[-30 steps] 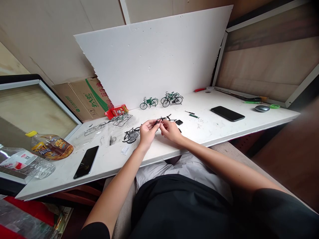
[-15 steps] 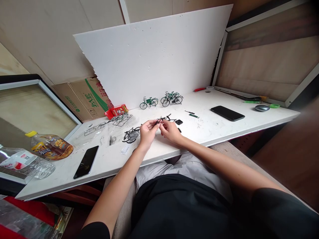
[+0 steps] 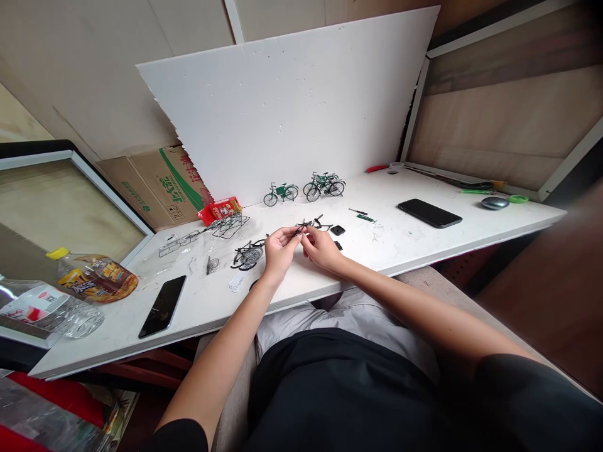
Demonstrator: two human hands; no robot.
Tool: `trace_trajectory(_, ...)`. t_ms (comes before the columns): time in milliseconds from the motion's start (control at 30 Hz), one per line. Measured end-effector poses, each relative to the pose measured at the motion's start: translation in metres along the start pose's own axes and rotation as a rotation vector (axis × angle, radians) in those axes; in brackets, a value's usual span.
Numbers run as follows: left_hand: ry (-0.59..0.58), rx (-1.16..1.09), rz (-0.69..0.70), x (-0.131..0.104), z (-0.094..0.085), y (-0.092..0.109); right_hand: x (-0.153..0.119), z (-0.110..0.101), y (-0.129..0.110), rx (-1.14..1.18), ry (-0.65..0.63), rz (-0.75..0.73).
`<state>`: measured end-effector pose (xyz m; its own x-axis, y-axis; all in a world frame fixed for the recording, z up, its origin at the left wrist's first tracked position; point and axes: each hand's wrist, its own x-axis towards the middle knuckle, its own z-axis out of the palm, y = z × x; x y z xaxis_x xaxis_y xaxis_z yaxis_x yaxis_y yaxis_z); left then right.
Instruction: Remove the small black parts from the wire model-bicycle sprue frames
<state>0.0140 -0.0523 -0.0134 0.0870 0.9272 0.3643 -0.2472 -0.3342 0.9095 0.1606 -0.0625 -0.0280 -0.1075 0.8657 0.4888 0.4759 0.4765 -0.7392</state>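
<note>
My left hand (image 3: 279, 252) and my right hand (image 3: 321, 247) meet above the front of the white table. Their fingertips pinch a small black model part (image 3: 299, 231) between them; its exact shape is mostly hidden by the fingers. Just behind the fingers lie more thin black model pieces (image 3: 321, 223). To the left of my left hand is a pile of black model bicycle wheels and frames (image 3: 247, 256). A small black square piece (image 3: 338, 230) rests to the right of my right hand.
Green model bicycles (image 3: 281, 193) stand at the back before a white foam board (image 3: 292, 107). Phones lie left (image 3: 162, 306) and right (image 3: 429, 213). Bottles (image 3: 97, 276) lie at far left, near a red packet (image 3: 220, 210) and black part frames (image 3: 228, 226). A mouse (image 3: 495, 203) sits right.
Both hands stay in nearly the same place, fingertips together on the small black part. The view has shifted very slightly.
</note>
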Motion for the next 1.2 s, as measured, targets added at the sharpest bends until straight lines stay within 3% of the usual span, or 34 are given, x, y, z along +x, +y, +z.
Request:
trace_trajectory(467,0.07,0.051,0.034,-0.0049,0.0035,-0.0023,-0.0003,0.0016,0.0021,0.013,-0.017,-0.02)
trace_trajectory(767,0.005,0.057,0.044,-0.005,0.0039,-0.0014,-0.0007,0.0018,0.003,0.019,-0.025,-0.01)
trace_trajectory(1200,0.017,0.019,0.064,0.0014,0.0002,-0.0033,0.0,-0.0062,-0.0047,-0.009,0.034,-0.06)
